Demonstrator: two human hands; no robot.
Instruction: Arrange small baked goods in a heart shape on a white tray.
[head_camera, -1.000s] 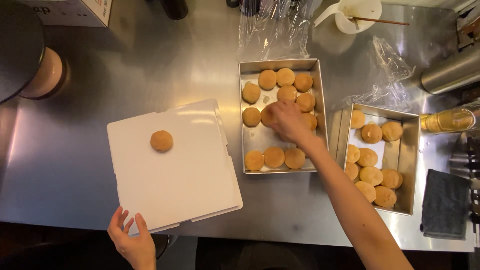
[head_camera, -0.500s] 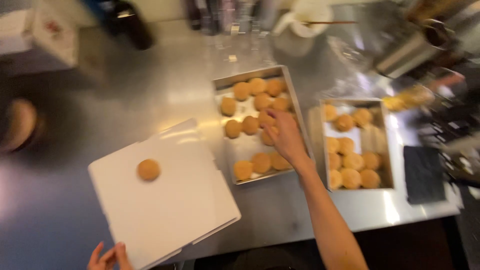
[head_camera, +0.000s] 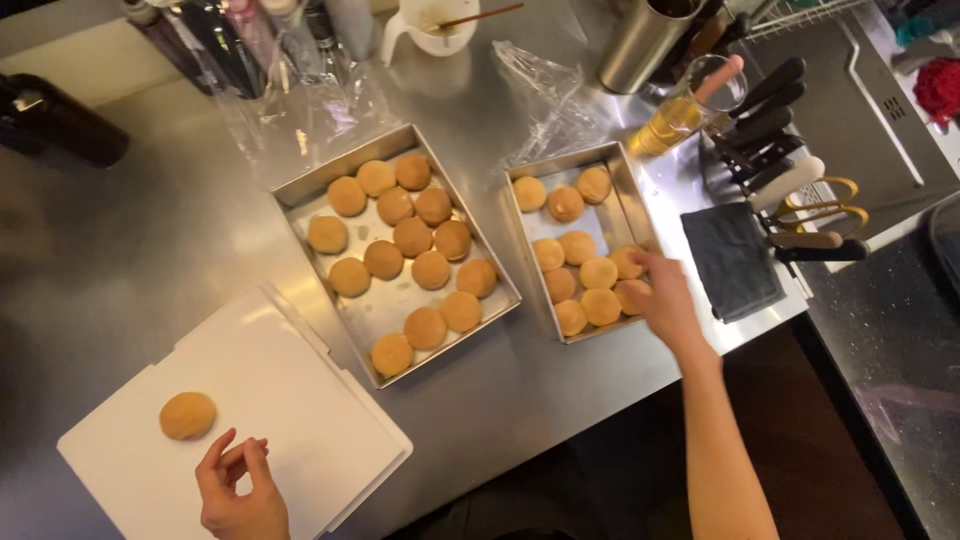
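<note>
My right hand (head_camera: 668, 298) reaches over the near right corner of the smaller metal tray (head_camera: 625, 205), its fingers touching a round golden bun (head_camera: 630, 294) there. I cannot tell whether it grips the bun. A larger metal tray (head_camera: 300, 195) to the left holds several more buns. My left hand (head_camera: 238, 490) rests on a white cutting board (head_camera: 280, 400) with loosely curled fingers and holds nothing. A single bun (head_camera: 188, 415) lies on the board just left of that hand.
Everything stands on a steel counter (head_camera: 150, 250). Crumpled plastic wrap (head_camera: 545, 95) lies behind the trays. Dark bottles (head_camera: 200, 35), a white jug (head_camera: 430, 25) and a steel cup (head_camera: 645, 40) line the back. A dark cloth (head_camera: 732, 260) and several knives (head_camera: 790, 200) lie to the right.
My right hand has moved from the larger tray to the smaller tray on the right. The view has swung right. My left hand stays at the board's near edge.
</note>
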